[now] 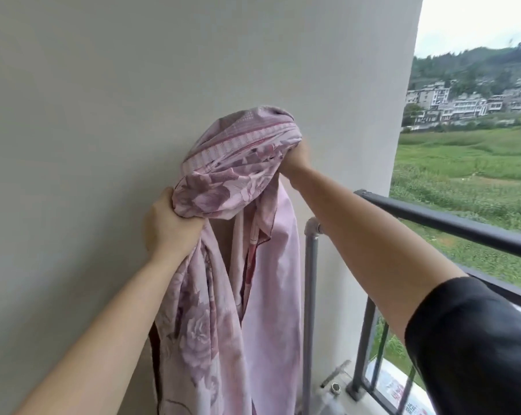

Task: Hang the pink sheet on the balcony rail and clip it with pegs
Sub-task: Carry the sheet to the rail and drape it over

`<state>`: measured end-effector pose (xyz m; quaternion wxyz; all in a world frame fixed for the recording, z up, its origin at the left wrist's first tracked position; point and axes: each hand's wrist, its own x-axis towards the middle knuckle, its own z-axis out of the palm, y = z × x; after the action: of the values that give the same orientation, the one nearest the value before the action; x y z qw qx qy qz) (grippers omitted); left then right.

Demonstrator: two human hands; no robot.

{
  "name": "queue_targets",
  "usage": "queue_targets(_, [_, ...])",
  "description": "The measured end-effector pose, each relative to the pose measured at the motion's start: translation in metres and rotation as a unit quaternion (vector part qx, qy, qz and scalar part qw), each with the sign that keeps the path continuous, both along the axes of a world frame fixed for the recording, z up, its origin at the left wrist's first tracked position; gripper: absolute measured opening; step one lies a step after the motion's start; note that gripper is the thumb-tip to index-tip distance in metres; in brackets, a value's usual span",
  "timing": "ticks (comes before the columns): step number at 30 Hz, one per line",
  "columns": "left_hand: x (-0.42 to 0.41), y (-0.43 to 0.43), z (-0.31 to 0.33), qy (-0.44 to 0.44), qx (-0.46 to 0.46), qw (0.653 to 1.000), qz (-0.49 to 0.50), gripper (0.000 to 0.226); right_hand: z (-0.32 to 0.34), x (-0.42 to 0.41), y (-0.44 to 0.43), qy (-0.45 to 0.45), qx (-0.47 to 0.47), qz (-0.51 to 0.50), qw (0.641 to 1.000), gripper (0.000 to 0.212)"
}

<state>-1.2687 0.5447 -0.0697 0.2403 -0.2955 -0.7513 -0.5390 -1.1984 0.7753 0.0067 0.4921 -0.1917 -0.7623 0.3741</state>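
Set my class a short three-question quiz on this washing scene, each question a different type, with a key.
1. How many hands grip the pink sheet? A none, B one, C two.
2. True or false: the sheet is draped over the balcony rail.
3. Fill in: the sheet is held up in front of a plain pale ____.
Key: 1 C, the left hand and the right hand; 2 false, it hangs from the hands; 3 wall.

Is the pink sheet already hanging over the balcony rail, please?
No, the left hand and right hand hold the pink sheet bunched, apart from the balcony rail.
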Motion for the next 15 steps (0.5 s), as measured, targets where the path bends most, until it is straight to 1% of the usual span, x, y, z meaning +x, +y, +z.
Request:
queue_targets(1, [-0.004,0.003,-0.002,-0.005,0.0,1.0,0.011,0.026,0.003,0.006,0.007,-0.093,0.128,-0.038,0.987,0.033])
queue_targets(2, [-0.008,0.01,-0.004,-0.011,0.001,1.0,0.021,0.023,0.002,0.008,0.023,-0.2,0.232,-0.083,0.948,0.035])
queue_targets(3, [-0.012,0.017,-0.005,-0.024,0.004,0.999,0.027,0.021,0.0,0.01,0.039,-0.295,0.282,-0.103,0.907,0.04])
queue_targets(4, [-0.015,0.023,-0.005,-0.034,0.003,0.999,0.03,0.02,-0.002,0.014,0.051,-0.387,0.32,-0.133,0.855,0.043])
queue_targets(5, [-0.017,0.03,-0.005,-0.042,-0.005,0.999,0.029,0.021,-0.006,0.019,0.057,-0.442,0.35,-0.15,0.812,0.044])
queue_targets(6, [-0.018,0.038,-0.006,-0.047,-0.016,0.998,0.025,0.024,-0.009,0.021,0.062,-0.478,0.364,-0.166,0.782,0.042])
queue_targets(7, [-0.015,0.045,-0.007,-0.05,-0.026,0.998,0.021,0.026,-0.012,0.023,0.066,-0.502,0.358,-0.171,0.768,0.039])
queue_targets(8, [-0.012,0.052,-0.009,-0.052,-0.029,0.998,0.013,0.027,-0.015,0.026,0.071,-0.509,0.35,-0.174,0.767,0.035])
queue_targets(10, [-0.005,0.064,-0.012,-0.062,-0.028,0.998,-0.012,0.025,-0.014,0.035,0.078,-0.523,0.322,-0.165,0.772,0.029])
queue_targets(12, [0.002,0.073,-0.012,-0.069,-0.03,0.996,-0.038,0.021,-0.006,0.044,0.089,-0.522,0.311,-0.152,0.78,0.029])
queue_targets(14, [0.011,0.078,-0.009,-0.084,-0.017,0.994,-0.069,0.02,0.0,0.056,0.099,-0.542,0.318,-0.148,0.764,0.03])
queue_targets(15, [0.017,0.08,-0.007,-0.093,-0.006,0.992,-0.088,0.023,0.003,0.068,0.099,-0.563,0.321,-0.146,0.748,0.03])
